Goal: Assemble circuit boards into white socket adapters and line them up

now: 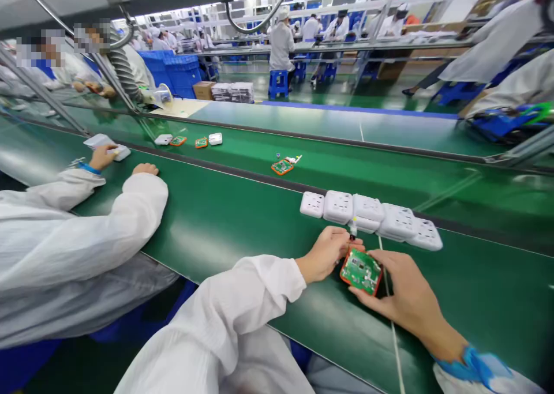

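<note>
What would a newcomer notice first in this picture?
The eye goes first to the green circuit board in an orange frame, held between the left hand and the right hand on the long green conveyor belt. Just beyond it lies a row of white plastic cases. Further left, a co-worker's hand rests on a white block.

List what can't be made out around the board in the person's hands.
Head view only:
Underside of the green circuit board in its orange frame: hidden by the board itself and the right hand.
Markings on that board: too small to read.
Lower end of the small white-tipped part: hidden by the left hand.
End of the right sleeve: cut off by the bottom edge.
</note>
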Tool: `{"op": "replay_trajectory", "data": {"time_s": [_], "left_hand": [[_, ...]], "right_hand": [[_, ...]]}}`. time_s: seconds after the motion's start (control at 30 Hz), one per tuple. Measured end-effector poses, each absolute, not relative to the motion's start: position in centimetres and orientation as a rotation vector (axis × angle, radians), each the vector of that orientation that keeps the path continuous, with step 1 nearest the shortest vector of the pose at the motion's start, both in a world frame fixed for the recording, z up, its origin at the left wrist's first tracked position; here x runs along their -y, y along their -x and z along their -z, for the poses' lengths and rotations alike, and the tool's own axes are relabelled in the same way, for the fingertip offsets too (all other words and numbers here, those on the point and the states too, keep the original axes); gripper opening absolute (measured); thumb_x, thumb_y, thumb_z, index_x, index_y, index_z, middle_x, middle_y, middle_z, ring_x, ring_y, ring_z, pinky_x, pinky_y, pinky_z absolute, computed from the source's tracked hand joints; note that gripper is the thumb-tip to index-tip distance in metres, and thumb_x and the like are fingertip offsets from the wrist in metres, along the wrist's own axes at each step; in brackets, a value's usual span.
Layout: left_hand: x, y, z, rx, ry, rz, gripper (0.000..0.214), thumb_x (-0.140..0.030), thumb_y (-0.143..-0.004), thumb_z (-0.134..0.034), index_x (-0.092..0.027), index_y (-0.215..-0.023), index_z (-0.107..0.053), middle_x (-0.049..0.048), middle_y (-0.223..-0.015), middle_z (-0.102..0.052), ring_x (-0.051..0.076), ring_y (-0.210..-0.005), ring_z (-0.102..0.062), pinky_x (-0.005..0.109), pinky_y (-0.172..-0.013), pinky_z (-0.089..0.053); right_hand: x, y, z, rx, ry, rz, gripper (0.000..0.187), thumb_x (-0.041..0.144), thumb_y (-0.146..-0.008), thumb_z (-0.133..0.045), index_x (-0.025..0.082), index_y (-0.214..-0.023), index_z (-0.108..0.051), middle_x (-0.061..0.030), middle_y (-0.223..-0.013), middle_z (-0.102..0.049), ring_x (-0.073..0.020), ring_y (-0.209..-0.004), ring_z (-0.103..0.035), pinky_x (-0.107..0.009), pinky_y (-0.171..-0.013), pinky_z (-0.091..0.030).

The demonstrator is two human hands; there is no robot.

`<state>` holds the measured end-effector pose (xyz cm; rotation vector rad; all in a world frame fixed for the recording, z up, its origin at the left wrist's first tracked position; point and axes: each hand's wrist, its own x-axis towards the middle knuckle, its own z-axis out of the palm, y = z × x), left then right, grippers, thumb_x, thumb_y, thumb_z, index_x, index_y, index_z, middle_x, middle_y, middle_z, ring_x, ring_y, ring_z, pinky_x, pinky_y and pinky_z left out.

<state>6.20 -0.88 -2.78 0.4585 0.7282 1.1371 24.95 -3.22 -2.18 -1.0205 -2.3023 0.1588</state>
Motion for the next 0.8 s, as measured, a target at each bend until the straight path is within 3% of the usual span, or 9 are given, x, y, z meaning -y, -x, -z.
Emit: {"op": "replay_trajectory", "data": {"time_s": [0.13, 0.27, 0.37, 0.47, 0.53, 0.6, 0.7, 0.8], "left_hand": [[0.1, -6.0, 3.8, -0.767, -0.604, -1.03, 0.034, -0.021, -0.083, -0.079, -0.016, -0.103, -0.052, 0.0071, -0.094, -0.071, 0.015, -0.078, -0.069, 0.037, -0.089, -0.053], [0.5, -5.4, 3.1, -0.693, -1.008, -0.847, 0.033, -0.012, -0.084, -0.074, -0.015, -0.112, -0.057, 0.0086, -0.105, -0.069, 0.019, -0.099, -0.069, 0.042, -0.102, -0.052], [1.0, -5.0, 2.2, -0.652, -1.589, -0.742, 0.033, -0.012, -0.087, -0.066, -0.015, -0.118, -0.057, 0.0125, -0.12, -0.066, 0.025, -0.119, -0.064, 0.044, -0.109, -0.049], [1.1, -4.6, 1.7, -0.638, -2.168, -0.649, 0.023, -0.015, -0.091, -0.059, -0.011, -0.114, -0.059, 0.0169, -0.121, -0.065, 0.028, -0.122, -0.06, 0.043, -0.112, -0.046], [0.9, -4.0, 1.6, -0.661, -2.428, -0.59, 0.025, -0.022, -0.097, -0.056, -0.008, -0.118, -0.058, 0.0206, -0.127, -0.062, 0.029, -0.124, -0.058, 0.043, -0.111, -0.046], [0.3, -3.2, 1.4, -0.664, -2.644, -0.507, 0.038, -0.039, -0.102, -0.053, -0.007, -0.121, -0.059, 0.0223, -0.128, -0.062, 0.031, -0.122, -0.057, 0.045, -0.107, -0.047], [-0.5, -1.8, 1.2, -0.595, -2.805, -0.434, 0.067, -0.067, -0.096, -0.053, -0.008, -0.125, -0.06, 0.0213, -0.123, -0.063, 0.032, -0.109, -0.06, 0.044, -0.093, -0.048], [-0.9, -1.0, 1.3, -0.532, -2.822, -0.429, 0.076, -0.076, -0.088, -0.059, -0.011, -0.128, -0.06, 0.0189, -0.124, -0.063, 0.028, -0.1, -0.06, 0.04, -0.084, -0.046]], "right_hand": [[3.1, -25.1, 3.1, 2.459, 0.921, -0.408, 0.085, 0.06, -0.082, -0.07, 0.04, -0.155, -0.03, -0.0113, -0.117, -0.066, -0.039, -0.098, -0.069, -0.057, -0.08, -0.06], [3.0, -25.7, 3.5, 2.215, 1.263, -0.562, 0.066, 0.053, -0.097, -0.046, 0.022, -0.153, -0.03, -0.0071, -0.088, -0.068, -0.0293, -0.07, -0.069, -0.043, -0.06, -0.057], [2.6, -25.7, 3.4, 2.038, 1.507, -0.57, 0.077, 0.06, -0.097, -0.049, 0.011, -0.153, -0.032, -0.0019, -0.071, -0.064, -0.0279, -0.06, -0.066, -0.037, -0.053, -0.051], [2.1, -25.5, 3.3, 2.025, 1.475, -0.538, 0.07, 0.063, -0.095, -0.052, 0.013, -0.144, -0.048, 0.0018, -0.06, -0.056, -0.0246, -0.051, -0.059, -0.034, -0.051, -0.046], [1.8, -25.5, 3.2, 2.075, 1.354, -0.504, 0.05, 0.059, -0.098, -0.051, 0.018, -0.124, -0.063, -0.0027, -0.069, -0.063, -0.0237, -0.058, -0.062, -0.035, -0.058, -0.048], [1.5, -25.7, 3.2, 2.096, 1.265, -0.472, 0.037, 0.052, -0.101, -0.047, 0.02, -0.106, -0.067, -0.0078, -0.086, -0.069, -0.0251, -0.075, -0.067, -0.037, -0.07, -0.051], [1.2, -26.2, 3.3, 2.1, 1.296, -0.509, 0.037, 0.044, -0.105, -0.038, 0.021, -0.096, -0.065, -0.0087, -0.094, -0.071, -0.0258, -0.085, -0.068, -0.037, -0.076, -0.05], [1.3, -26.8, 3.3, 2.124, 1.422, -0.554, 0.038, 0.045, -0.106, -0.035, 0.022, -0.096, -0.062, -0.0078, -0.092, -0.069, -0.0256, -0.081, -0.067, -0.036, -0.07, -0.048]]}}
